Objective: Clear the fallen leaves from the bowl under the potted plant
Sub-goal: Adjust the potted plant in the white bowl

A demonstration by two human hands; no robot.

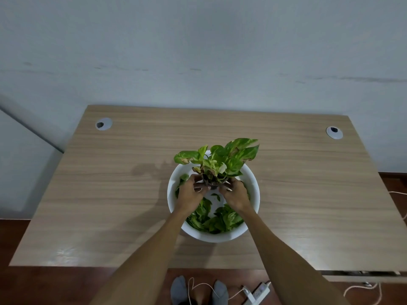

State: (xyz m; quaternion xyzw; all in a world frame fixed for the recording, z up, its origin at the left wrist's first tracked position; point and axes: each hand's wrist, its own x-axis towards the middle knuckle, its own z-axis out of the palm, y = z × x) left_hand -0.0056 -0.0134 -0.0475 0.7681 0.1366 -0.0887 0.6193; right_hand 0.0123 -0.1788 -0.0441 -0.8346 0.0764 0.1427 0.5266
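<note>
A white bowl (pixel 253 186) stands in the middle of the wooden table. Inside it sits a small potted plant (pixel 222 159) with green and yellow leaves, some with brown edges. Its pot is mostly hidden between my hands. My left hand (pixel 191 191) grips the pot from the left and my right hand (pixel 236 193) grips it from the right. Several loose green fallen leaves (pixel 217 219) lie on the bowl's floor, mostly at the near side, with a few more on the left behind my left hand.
The wooden table (pixel 110 194) has two round cable holes, one at the far left (pixel 104 123) and one at the far right (pixel 334 132). A wall stands right behind it. On the floor below are my feet in grey socks, a power strip (pixel 256 292) and white cables.
</note>
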